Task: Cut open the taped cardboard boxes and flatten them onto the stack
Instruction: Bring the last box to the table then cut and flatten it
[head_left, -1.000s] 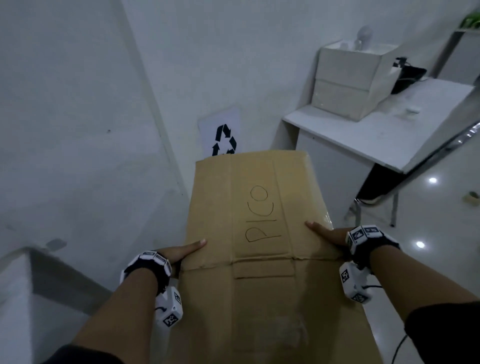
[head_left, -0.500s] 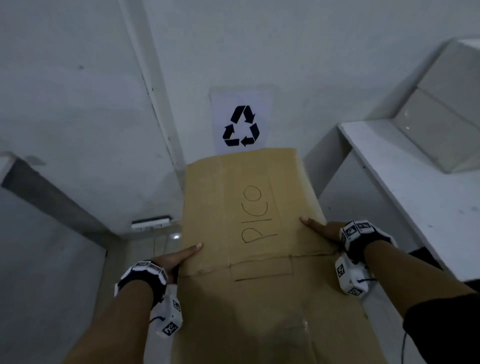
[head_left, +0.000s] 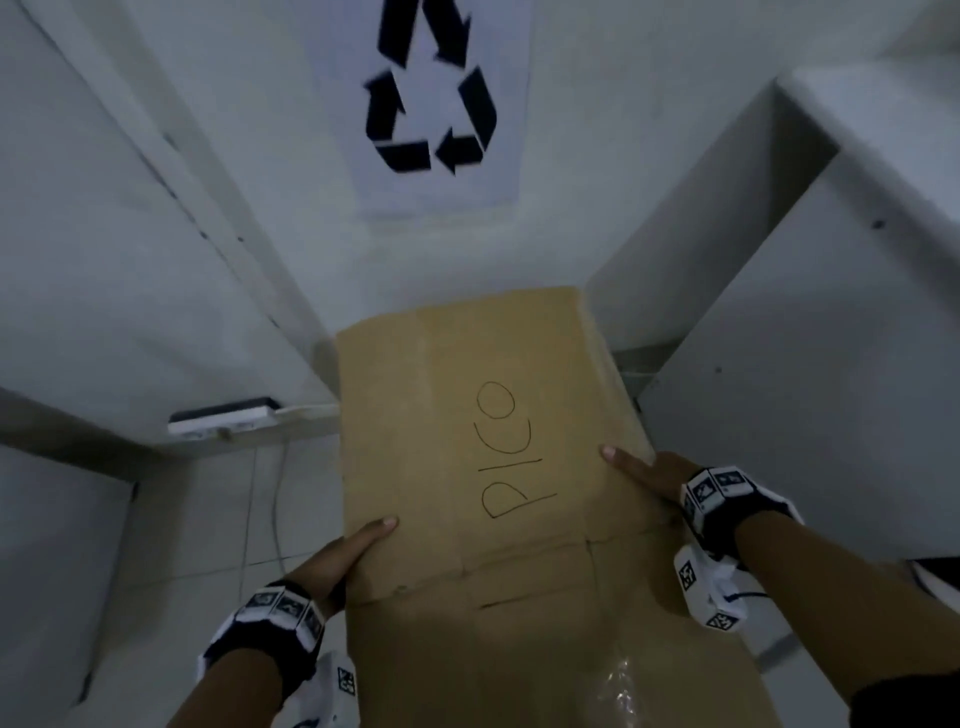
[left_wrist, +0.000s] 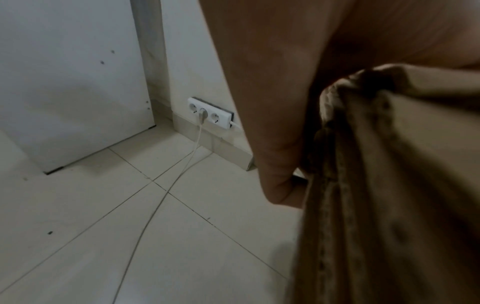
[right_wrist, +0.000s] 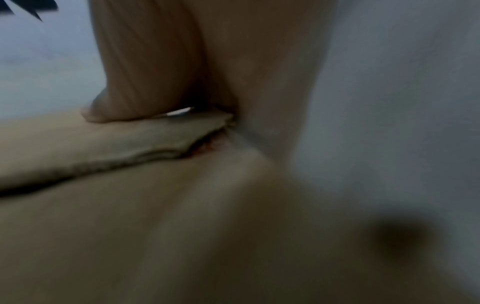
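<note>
A flattened brown cardboard box (head_left: 467, 415) with "PICO" handwritten on it is held out in front of me, tilted down toward the wall. My left hand (head_left: 348, 553) grips its left edge, thumb on top and the other fingers hidden underneath. My right hand (head_left: 641, 470) grips the right edge the same way. The left wrist view shows the layered cardboard edge (left_wrist: 363, 185) beside my thumb (left_wrist: 275, 144). In the right wrist view, blurred, my thumb (right_wrist: 145, 82) presses on the cardboard (right_wrist: 130, 133). Clear tape (head_left: 623, 680) shines on the near end.
A paper sign with a black recycling symbol (head_left: 431, 98) hangs on the white wall ahead. A white table (head_left: 857, 208) stands on the right. A white power strip (left_wrist: 210, 113) with a cable (left_wrist: 161, 201) sits low on the wall over the tiled floor (left_wrist: 103, 226).
I have moved closer to the wall and the view has tipped down. The recycling sign has grown and risen in view, and the flattened box has come lower with both hands still on its edges.
</note>
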